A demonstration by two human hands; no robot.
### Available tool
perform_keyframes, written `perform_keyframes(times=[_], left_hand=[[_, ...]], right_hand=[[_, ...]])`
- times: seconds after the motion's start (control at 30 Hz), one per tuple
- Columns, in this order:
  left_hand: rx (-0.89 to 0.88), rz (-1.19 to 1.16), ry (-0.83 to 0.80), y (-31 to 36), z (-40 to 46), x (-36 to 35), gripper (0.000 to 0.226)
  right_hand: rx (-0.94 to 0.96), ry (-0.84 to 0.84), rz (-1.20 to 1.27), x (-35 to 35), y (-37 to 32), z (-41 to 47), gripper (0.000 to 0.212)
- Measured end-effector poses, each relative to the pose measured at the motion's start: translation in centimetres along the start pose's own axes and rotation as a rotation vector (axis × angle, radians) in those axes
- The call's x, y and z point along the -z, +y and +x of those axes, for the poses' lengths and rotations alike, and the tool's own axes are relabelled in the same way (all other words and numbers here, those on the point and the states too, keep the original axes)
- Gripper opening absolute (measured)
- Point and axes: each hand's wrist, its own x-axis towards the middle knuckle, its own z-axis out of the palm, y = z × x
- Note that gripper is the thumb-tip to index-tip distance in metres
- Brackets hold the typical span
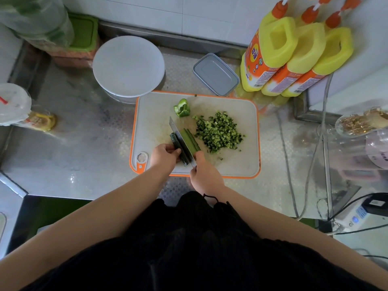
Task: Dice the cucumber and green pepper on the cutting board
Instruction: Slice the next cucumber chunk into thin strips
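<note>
Gripping the handle of the steel-bladed kitchen knife (pixel 181 141), my right hand (pixel 204 175) has the blade set lengthwise into the last dark green cucumber piece (pixel 178 148), which lies near the front left of the white plastic cutting board with the orange rim (pixel 241 164). My left hand (pixel 164 154) pinches the near end of that piece, fingers curled on its left side to steady it. Just right of the blade lie a couple of long pale green cucumber strips (pixel 192 139), already split off.

As I judge it, the cucumber is mostly done: a broad heap of small green cucumber dice (pixel 219 133) sits to the right of the strips, in the middle of the board. What is left of it is this one piece, which I am cutting into sticks; these need cross-cutting into cubes afterwards.

The bright green pepper chunk (pixel 182 108) sits at the far side of the board, apart from the heap, and looks uncut into dice, so that half of the job has not begun.
</note>
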Motion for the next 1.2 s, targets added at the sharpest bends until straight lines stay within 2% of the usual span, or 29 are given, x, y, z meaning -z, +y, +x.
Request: perform_keyframes(times=[0.23, 0.5, 0.67, 0.77, 0.87, 0.97, 1.1, 1.2], left_hand=[[0.002, -0.015, 0.0, -0.1, 0.1, 0.0, 0.021], [-0.005, -0.025, -0.007, -0.1, 0.1, 0.0, 0.021], [0.006, -0.078, -0.021, 0.0, -0.1, 0.1, 0.02], [0.005, -0.075, -0.018, -0.2, -0.1, 0.1, 0.026], [0.008, -0.089, -0.014, -0.3, 0.0, 0.1, 0.03], [0.009, -0.083, -0.007, -0.2, -0.1, 0.0, 0.028], [0.006, -0.071, 0.006, -0.2, -0.1, -0.1, 0.024], [-0.002, -0.06, 0.011, -0.5, 0.1, -0.2, 0.024]], right_hand=[[0.0, -0.022, 0.012, 0.2, 0.2, 0.0, 0.021], [-0.061, -0.066, 0.035, 0.4, 0.0, 0.1, 0.029], [-0.06, 0.012, 0.13, 0.9, 0.0, -0.2, 0.024], [-0.054, 0.094, 0.168, 1.5, 0.0, -0.2, 0.012], [-0.048, 0.145, 0.142, 1.9, -0.1, -0.1, 0.022], [-0.05, 0.088, 0.074, 1.6, 0.0, -0.6, 0.037], [-0.055, 0.031, 0.052, 1.4, 0.1, -1.0, 0.032], [-0.059, 0.018, 0.059, 1.5, -0.1, -1.1, 0.038]])
